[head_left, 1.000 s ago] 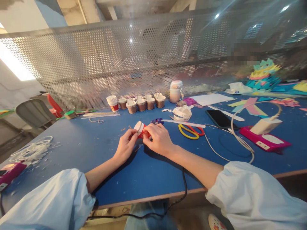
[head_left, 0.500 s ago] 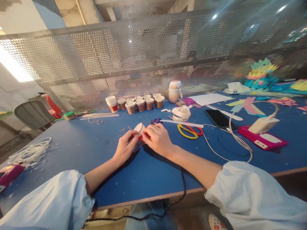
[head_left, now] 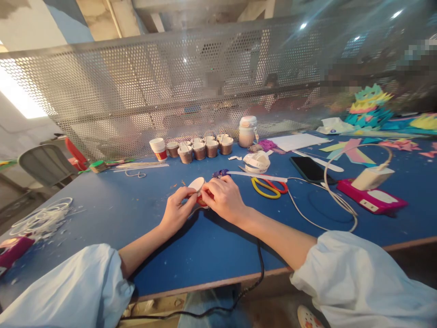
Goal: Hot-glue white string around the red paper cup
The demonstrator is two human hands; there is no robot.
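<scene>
Between my hands, a small red and white paper cup (head_left: pixel 197 183) is tilted over the blue table, its white mouth facing up and toward me. My left hand (head_left: pixel 178 206) pinches the cup's rim from the left, thumb and fingers closed. My right hand (head_left: pixel 223 197) grips its right side near the rim, and its fingers cover much of the red wall. Just beyond my right hand lies what looks like a hot glue gun (head_left: pixel 221 173), mostly hidden, with a long translucent glue stick (head_left: pixel 259 176) pointing right.
Scissors (head_left: pixel 269 187), a tape roll (head_left: pixel 256 162), a phone (head_left: pixel 309 169) and a pink power strip (head_left: pixel 372 196) lie to the right. Behind stand stacked paper cups (head_left: pixel 158 148), several brown-wrapped cups (head_left: pixel 211 148) and a flask (head_left: pixel 247 132). A black cord (head_left: pixel 261 262) hangs over the front edge.
The cup has turned slightly between my fingers, and more of its red wall shows. Both hands keep nearly the same place and grip.
</scene>
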